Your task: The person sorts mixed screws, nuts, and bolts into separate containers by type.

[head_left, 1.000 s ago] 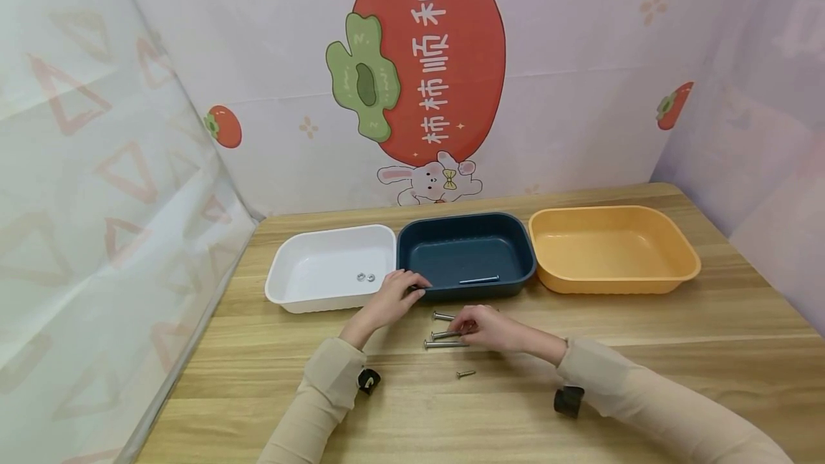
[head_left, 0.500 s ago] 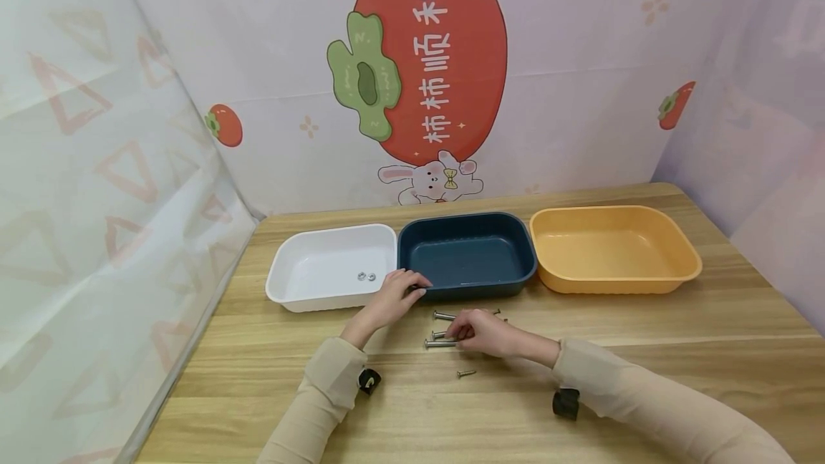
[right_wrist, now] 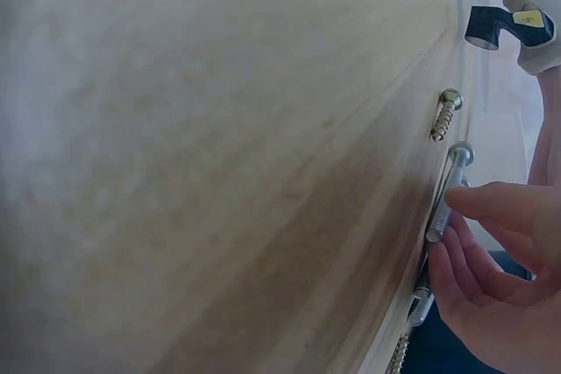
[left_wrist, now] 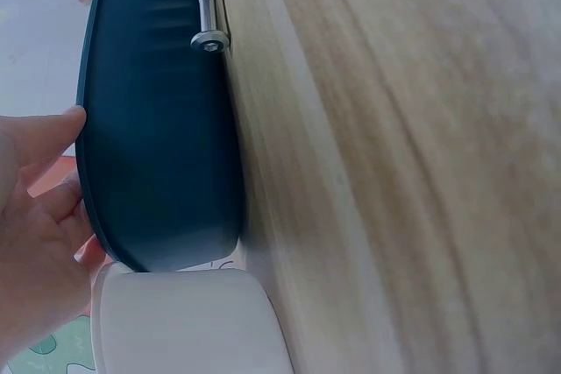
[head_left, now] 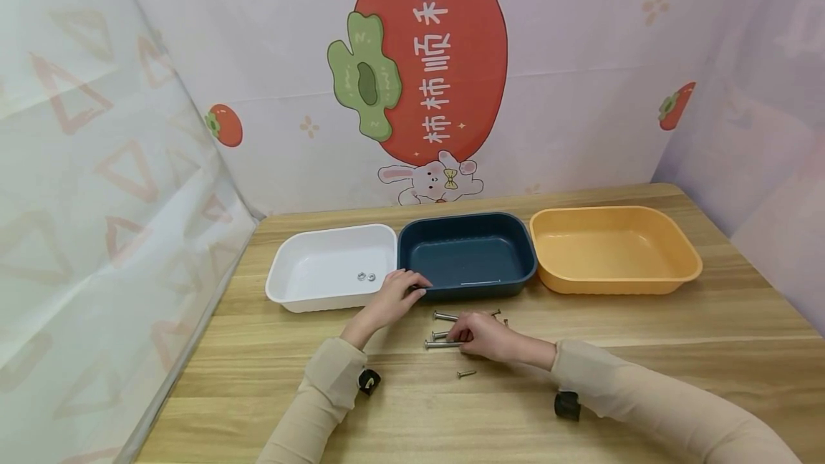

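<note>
My left hand (head_left: 389,299) pinches the near rim of the dark blue bin (head_left: 464,263), with the thumb (left_wrist: 53,133) outside the wall. My right hand (head_left: 493,337) holds the nearest of several long metal bolts (head_left: 441,344) between thumb and fingertips. This bolt lies low at the wooden table, its head pointing left in the head view. Just behind it are a second bolt (head_left: 440,335) and a third bolt (head_left: 445,316), both partly hidden by the right hand. A short screw (head_left: 466,374) lies in front of them. Inside the blue bin, a thin metal rod (head_left: 480,283) lies along the near wall.
A white bin (head_left: 322,263) holding two nuts (head_left: 366,276) stands left of the blue one. To its right is a yellow bin (head_left: 612,245). Small screw tips (head_left: 505,321) show behind the right hand. A printed cloth (head_left: 548,127) hangs behind the table.
My right hand has shifted slightly nearer, from the middle bolt to the nearest one. The thin rod in the blue bin has rolled to the near wall. My left hand stays put.
</note>
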`<state>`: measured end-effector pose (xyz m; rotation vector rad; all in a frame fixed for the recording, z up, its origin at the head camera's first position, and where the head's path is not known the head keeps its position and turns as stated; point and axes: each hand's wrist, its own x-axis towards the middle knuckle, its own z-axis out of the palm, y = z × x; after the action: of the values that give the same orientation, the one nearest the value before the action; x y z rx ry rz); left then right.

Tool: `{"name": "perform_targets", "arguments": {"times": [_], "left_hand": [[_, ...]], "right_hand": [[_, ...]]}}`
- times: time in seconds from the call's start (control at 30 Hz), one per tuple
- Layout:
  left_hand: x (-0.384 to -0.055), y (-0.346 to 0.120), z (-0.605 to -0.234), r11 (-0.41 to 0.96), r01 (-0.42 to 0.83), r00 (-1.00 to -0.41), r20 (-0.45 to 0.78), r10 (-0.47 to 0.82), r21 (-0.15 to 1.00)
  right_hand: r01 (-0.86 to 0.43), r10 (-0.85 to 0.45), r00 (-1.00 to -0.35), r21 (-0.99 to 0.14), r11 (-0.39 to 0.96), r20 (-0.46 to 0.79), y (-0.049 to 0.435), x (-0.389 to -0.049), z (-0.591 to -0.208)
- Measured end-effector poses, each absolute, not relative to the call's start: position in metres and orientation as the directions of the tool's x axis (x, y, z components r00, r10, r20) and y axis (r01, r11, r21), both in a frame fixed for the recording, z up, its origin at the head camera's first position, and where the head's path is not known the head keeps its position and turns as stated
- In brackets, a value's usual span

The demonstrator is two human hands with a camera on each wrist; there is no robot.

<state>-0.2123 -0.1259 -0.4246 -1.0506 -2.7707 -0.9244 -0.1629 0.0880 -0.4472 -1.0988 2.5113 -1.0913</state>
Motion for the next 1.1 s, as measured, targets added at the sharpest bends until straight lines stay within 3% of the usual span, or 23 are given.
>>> {"name": "perform_targets", "arguments": {"times": [0.77, 1.1], "left_hand": [[-0.2118, -0.1266, -0.4263, 0.596, 0.616, -0.770, 0.235, 0.593, 0.516], [-0.2113, -0.1264, -0.4254, 0.596, 0.617, -0.770, 0.238, 0.592, 0.514]], "right_hand": [[-0.596, -0.727, -0.681, -0.643, 0.481, 0.087, 0.0874, -0.1593, -0.4460], [-0.574, -0.703, -0.704, -0.667, 0.476, 0.104, 0.0930, -0.1594, -0.4457]]}}
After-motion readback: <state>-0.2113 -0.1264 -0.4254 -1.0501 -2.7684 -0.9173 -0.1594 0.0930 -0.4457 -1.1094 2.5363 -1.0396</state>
